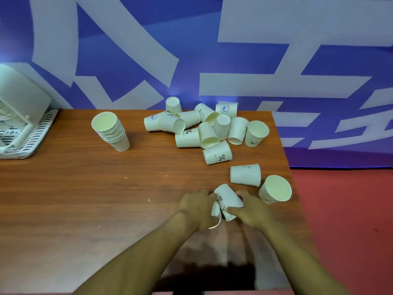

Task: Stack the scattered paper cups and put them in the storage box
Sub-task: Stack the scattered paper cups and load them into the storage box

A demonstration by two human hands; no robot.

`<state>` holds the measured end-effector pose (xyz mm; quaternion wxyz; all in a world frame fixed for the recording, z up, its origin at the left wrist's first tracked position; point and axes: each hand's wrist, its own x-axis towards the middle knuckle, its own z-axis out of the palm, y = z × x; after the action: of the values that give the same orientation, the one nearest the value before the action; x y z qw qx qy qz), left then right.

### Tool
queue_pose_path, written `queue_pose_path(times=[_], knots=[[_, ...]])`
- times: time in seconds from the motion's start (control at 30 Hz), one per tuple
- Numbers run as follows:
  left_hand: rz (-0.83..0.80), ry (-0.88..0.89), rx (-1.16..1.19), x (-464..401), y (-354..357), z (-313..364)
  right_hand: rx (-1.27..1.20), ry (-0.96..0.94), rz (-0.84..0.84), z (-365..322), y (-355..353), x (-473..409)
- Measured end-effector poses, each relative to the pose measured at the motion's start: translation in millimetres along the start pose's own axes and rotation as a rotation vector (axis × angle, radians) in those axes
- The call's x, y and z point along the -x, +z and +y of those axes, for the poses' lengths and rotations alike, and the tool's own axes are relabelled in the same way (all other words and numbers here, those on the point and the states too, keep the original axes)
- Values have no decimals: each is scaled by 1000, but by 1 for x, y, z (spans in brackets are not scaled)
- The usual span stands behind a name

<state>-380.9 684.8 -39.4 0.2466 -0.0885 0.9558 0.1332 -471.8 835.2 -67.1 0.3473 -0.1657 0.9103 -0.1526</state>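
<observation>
Here, left hand (196, 206) and right hand (252, 210) each closing a grip on white paper cups (226, 201) over the brown wooden table (85, 199), stacked cups (111, 130) standing near the white slotted storage box (27, 135) at far left, loose cups (209, 128) lying scattered behind.

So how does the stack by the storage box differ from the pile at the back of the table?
The stack is nested into one leaning column with the top mouth open upward; the pile is loose single cups, mostly on their sides. The stack stands nearer the storage box; the pile lies further right. Both are the same white paper cups.
</observation>
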Motion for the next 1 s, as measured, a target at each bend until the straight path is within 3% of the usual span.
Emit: queue_pose_path(times=[0.33, 0.53, 0.73, 1.0], knots=[[182, -180, 350, 48, -43, -97, -39, -87, 70, -61, -22, 11], [204, -207, 317, 80, -52, -168, -45, -142, 163, -116, -6, 26], [265, -157, 393, 127, -55, -272, 8, -150, 240, -222, 31, 40], [470, -145, 694, 195, -63, -414, 10, -267, 252, -375, 102, 53]])
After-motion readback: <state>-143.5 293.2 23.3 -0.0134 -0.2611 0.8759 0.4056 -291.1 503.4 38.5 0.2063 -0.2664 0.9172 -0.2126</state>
